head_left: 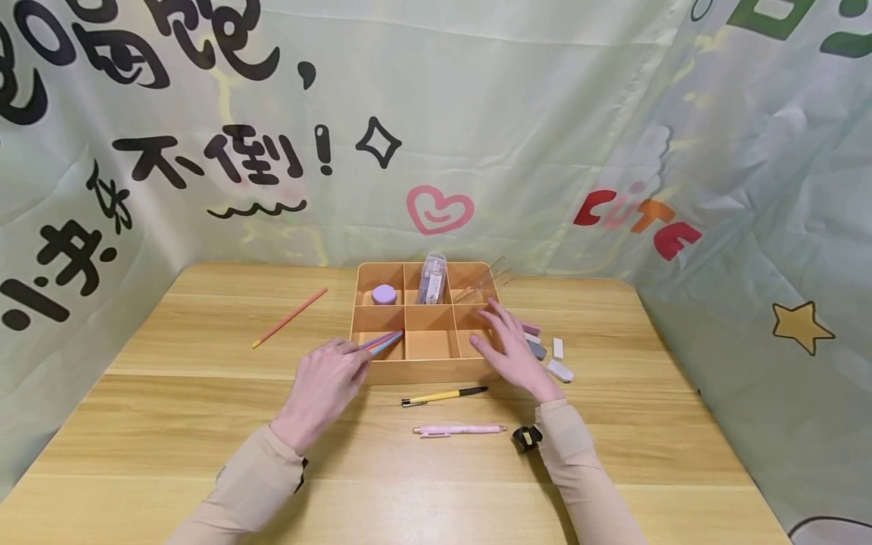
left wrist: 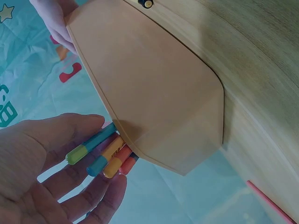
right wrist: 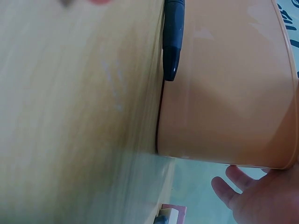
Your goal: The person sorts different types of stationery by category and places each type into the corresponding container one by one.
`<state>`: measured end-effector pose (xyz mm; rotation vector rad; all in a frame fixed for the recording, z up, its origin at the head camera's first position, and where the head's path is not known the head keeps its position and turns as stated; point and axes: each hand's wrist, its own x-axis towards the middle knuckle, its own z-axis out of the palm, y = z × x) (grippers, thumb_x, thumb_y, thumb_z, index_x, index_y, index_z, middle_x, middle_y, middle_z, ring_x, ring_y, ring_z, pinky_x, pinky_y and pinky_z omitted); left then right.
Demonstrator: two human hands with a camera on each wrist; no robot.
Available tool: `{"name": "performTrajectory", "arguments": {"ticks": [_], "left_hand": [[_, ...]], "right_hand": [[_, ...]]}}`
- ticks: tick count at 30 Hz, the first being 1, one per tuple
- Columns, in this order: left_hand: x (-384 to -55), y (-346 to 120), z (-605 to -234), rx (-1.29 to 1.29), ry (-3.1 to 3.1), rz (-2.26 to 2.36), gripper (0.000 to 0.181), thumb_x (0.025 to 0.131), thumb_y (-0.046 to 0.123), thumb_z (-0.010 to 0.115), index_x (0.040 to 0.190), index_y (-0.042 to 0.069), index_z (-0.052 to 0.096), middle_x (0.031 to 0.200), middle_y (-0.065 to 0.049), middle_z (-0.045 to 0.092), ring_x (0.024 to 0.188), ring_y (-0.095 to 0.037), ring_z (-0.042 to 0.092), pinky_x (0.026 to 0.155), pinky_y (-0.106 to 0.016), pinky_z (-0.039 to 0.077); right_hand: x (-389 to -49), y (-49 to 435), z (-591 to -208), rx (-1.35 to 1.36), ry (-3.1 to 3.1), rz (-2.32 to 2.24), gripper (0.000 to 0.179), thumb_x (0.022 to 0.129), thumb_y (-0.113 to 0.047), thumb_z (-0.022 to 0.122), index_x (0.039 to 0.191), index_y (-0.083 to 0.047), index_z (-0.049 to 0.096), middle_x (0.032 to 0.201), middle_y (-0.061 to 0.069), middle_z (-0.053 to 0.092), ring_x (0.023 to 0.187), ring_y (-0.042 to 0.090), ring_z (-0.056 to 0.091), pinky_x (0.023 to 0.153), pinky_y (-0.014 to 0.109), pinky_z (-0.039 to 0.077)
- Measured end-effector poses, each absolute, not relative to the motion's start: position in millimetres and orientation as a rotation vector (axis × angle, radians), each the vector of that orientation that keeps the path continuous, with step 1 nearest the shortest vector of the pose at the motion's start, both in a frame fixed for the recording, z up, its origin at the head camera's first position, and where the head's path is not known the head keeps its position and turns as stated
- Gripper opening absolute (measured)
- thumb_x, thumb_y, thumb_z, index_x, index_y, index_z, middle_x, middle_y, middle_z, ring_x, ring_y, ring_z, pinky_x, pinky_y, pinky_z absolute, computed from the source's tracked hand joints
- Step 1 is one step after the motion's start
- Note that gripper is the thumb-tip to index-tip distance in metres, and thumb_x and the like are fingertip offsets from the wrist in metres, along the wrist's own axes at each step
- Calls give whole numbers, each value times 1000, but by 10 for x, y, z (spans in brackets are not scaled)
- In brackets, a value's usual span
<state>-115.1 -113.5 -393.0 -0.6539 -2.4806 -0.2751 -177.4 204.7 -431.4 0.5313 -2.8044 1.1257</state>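
Several pencils [head_left: 384, 343] with coloured ends slant over the front rim of a peach divided box [head_left: 422, 371], in its front left compartment. My left hand [head_left: 325, 386] holds their outer ends; in the left wrist view the thumb lies to one side of the pencils [left wrist: 100, 149] and curled fingers [left wrist: 112, 196] to the other. My right hand [head_left: 511, 350] is at the box's right edge, fingers spread over the front right compartment. The right wrist view has that hand [right wrist: 264, 200] against the box's rim, holding no loose item.
The box's back row holds a lavender round item [head_left: 384, 294], a clear case [head_left: 432, 280] and thin transparent pieces [head_left: 480, 284]. A yellow-black pen [head_left: 443, 397] and pink pen [head_left: 459, 430] lie in front. Erasers [head_left: 560, 370] are right; a reddish pencil [head_left: 289, 318] lies left.
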Motion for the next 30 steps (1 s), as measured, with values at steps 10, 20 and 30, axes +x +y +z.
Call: {"name": "performTrajectory", "arguments": {"ticks": [10, 20, 30], "left_hand": [[-1144, -1147, -3917, -647, -2535, -403, 7, 83, 10, 80, 89, 9, 81, 91, -4, 79, 86, -23, 71, 69, -38, 60], [-1211, -1264, -3880, -513, -2576, -876, 14, 88, 11, 75, 100, 6, 80, 117, -13, 75, 111, -35, 66, 87, -52, 56], [-1365, -1504, -3895, -404, -2553, -1206, 24, 93, 7, 69, 115, 0, 73, 131, -23, 66, 128, -44, 56, 110, -61, 40]], "right_hand": [[-1774, 2054, -4317, 534, -2803, 1122, 58, 101, -37, 57, 151, -9, 44, 169, 16, 15, 155, 45, 12, 116, 76, 18], [-1771, 2053, -4316, 538, -2802, 1114, 58, 101, -36, 57, 151, -8, 44, 169, 16, 16, 154, 46, 13, 116, 76, 18], [-1770, 2052, -4311, 536, -2804, 1118, 58, 101, -36, 56, 151, -9, 44, 169, 16, 15, 155, 44, 12, 116, 76, 18]]}}
